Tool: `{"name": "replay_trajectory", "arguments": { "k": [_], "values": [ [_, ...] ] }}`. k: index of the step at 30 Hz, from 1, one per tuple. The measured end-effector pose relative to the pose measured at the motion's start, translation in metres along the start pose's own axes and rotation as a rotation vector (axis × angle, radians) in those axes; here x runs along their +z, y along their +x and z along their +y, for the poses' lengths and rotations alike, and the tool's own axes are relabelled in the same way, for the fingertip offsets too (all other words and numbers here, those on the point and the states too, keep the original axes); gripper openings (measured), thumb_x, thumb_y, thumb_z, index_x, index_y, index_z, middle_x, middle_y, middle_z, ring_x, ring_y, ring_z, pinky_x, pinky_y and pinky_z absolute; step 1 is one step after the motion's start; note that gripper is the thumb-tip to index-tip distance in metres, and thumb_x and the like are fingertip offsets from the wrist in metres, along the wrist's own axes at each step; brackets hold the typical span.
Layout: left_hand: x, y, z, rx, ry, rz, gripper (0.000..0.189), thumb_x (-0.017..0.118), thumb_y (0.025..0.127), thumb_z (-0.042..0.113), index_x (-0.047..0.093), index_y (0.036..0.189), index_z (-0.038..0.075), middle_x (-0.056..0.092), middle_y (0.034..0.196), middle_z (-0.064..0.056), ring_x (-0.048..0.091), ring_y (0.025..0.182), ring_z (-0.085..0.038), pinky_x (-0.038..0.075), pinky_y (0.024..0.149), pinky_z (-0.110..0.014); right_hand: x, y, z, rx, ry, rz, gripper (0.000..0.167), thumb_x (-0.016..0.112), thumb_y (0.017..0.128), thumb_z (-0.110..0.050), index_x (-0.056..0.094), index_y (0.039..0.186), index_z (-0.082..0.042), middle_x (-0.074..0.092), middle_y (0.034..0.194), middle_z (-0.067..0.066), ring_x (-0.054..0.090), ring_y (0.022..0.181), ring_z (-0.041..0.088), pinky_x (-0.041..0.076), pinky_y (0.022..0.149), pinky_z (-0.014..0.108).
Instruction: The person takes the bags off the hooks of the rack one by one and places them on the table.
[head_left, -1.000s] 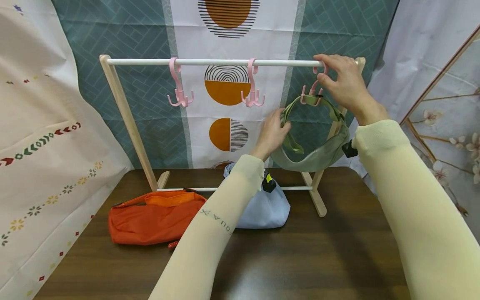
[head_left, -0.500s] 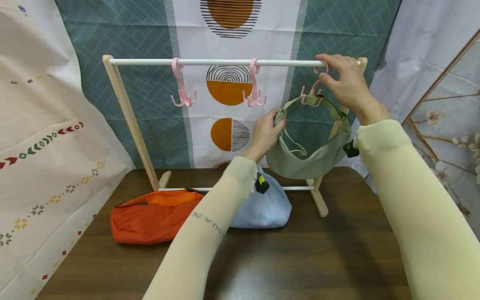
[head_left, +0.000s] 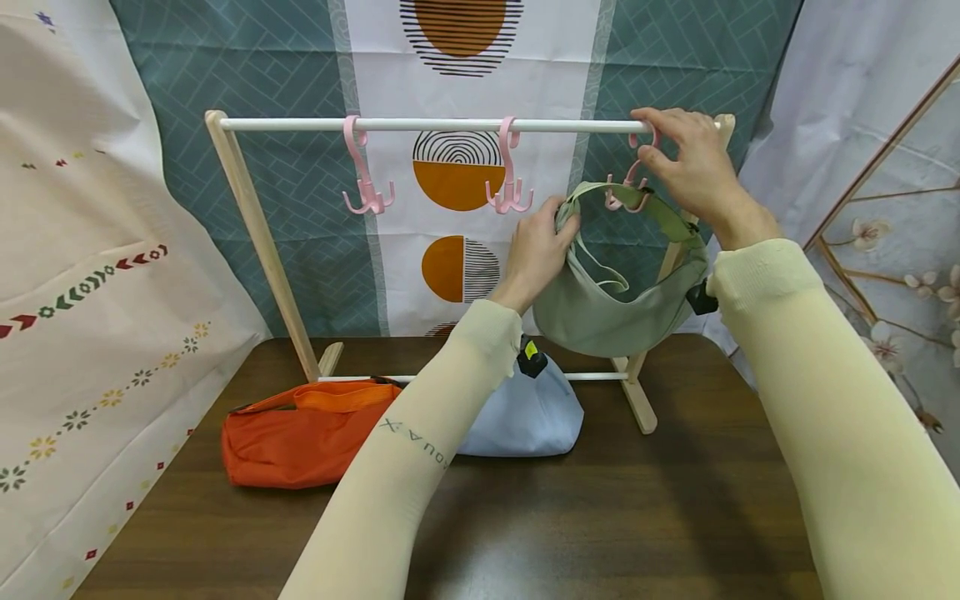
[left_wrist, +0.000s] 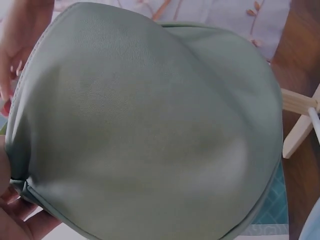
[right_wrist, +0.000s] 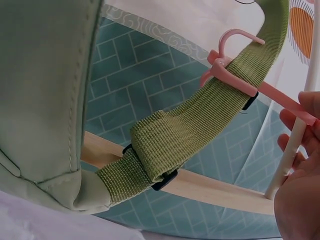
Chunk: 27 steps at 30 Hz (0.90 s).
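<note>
A sage-green crossbody bag [head_left: 618, 321] hangs by its green webbing strap [right_wrist: 200, 107] at the right-hand pink hook [head_left: 628, 187]. In the right wrist view one prong of that hook crosses over the strap. My left hand [head_left: 534, 254] grips the bag's left end, where the strap joins it; in the left wrist view the bag's smooth panel [left_wrist: 145, 120] fills most of the picture. My right hand [head_left: 693, 171] is at the rod's right end, its thumb and fingers pinching the hook's stem beside the white rod [head_left: 427, 125].
Two more pink hooks, a left one [head_left: 366, 179] and a middle one [head_left: 507, 179], hang on the wooden-framed rack. An orange bag [head_left: 300, 446] and a light blue bag [head_left: 528, 417], partly behind my left forearm, lie on the brown table [head_left: 600, 525]. A patterned cloth hangs behind.
My left hand has shifted slightly left, dipped, then risen, turning the green bag's panel more towards me and lifting the strap's left part. My right hand stays at the hook.
</note>
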<state>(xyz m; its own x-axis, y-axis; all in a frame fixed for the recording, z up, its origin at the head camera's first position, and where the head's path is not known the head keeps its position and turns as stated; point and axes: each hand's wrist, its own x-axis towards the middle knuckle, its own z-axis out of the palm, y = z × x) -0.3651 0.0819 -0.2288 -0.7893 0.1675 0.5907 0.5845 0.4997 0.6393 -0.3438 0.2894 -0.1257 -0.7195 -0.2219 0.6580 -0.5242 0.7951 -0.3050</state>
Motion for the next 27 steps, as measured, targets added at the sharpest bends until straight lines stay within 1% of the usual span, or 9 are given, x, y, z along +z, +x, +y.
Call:
{"name": "replay_trajectory", "arguments": {
  "k": [4,10,12,15,21,25,27],
  "values": [
    [-0.002,0.002,0.007,0.003,0.003,0.018,0.033,0.055,0.108,0.03,0.063,0.135,0.014,0.07,0.116,-0.005,0.063,0.097,-0.023,0.05,0.087,-0.035,0.0,0.0,0.001,-0.007,-0.002,0.003,0.047,0.057,0.106,-0.007,0.051,0.153,-0.007,0.056,0.143,0.021,0.042,0.136,0.039,0.018,0.123,0.044],
    [-0.008,0.004,0.014,0.031,-0.002,0.071,0.033,0.057,0.108,0.029,0.063,0.137,0.014,0.071,0.119,-0.006,0.065,0.099,-0.023,0.05,0.089,-0.037,0.0,0.001,0.0,-0.021,-0.009,0.01,0.046,0.056,0.106,-0.006,0.052,0.152,-0.006,0.057,0.136,0.022,0.043,0.132,0.039,0.019,0.123,0.045],
    [-0.01,0.004,0.016,0.038,-0.006,0.085,0.033,0.057,0.108,0.028,0.063,0.136,0.014,0.071,0.117,-0.006,0.065,0.098,-0.023,0.05,0.088,-0.036,0.0,0.001,-0.001,-0.023,-0.012,0.008,0.046,0.056,0.106,-0.006,0.052,0.152,-0.006,0.057,0.135,0.022,0.044,0.132,0.039,0.018,0.124,0.045],
    [-0.012,0.003,0.018,0.042,-0.008,0.089,0.032,0.058,0.107,0.028,0.064,0.135,0.014,0.071,0.113,-0.005,0.064,0.095,-0.022,0.049,0.085,-0.035,-0.001,0.0,-0.002,-0.025,-0.017,0.006,0.045,0.056,0.106,-0.007,0.052,0.152,-0.006,0.058,0.135,0.023,0.044,0.134,0.04,0.018,0.124,0.046],
    [-0.013,-0.003,0.015,0.063,0.007,0.073,0.028,0.058,0.107,0.027,0.066,0.13,0.014,0.071,0.108,-0.005,0.064,0.092,-0.022,0.049,0.082,-0.035,-0.002,-0.001,-0.003,-0.012,-0.015,-0.005,0.046,0.055,0.107,-0.009,0.051,0.153,-0.006,0.057,0.139,0.023,0.042,0.138,0.042,0.017,0.124,0.049],
    [-0.013,-0.01,0.008,0.069,0.0,0.056,0.025,0.058,0.106,0.026,0.067,0.126,0.013,0.069,0.101,-0.005,0.06,0.087,-0.022,0.046,0.076,-0.034,-0.003,-0.002,-0.004,-0.011,-0.014,-0.022,0.048,0.054,0.107,-0.01,0.049,0.154,-0.006,0.055,0.145,0.024,0.041,0.139,0.043,0.015,0.125,0.05],
    [-0.013,-0.013,0.004,0.068,-0.01,0.052,0.025,0.058,0.106,0.026,0.067,0.126,0.013,0.068,0.1,-0.004,0.058,0.086,-0.021,0.044,0.075,-0.033,-0.005,-0.003,-0.004,-0.009,-0.014,-0.037,0.049,0.055,0.107,-0.011,0.047,0.155,-0.006,0.053,0.148,0.023,0.04,0.14,0.043,0.014,0.125,0.05]
  ]
}}
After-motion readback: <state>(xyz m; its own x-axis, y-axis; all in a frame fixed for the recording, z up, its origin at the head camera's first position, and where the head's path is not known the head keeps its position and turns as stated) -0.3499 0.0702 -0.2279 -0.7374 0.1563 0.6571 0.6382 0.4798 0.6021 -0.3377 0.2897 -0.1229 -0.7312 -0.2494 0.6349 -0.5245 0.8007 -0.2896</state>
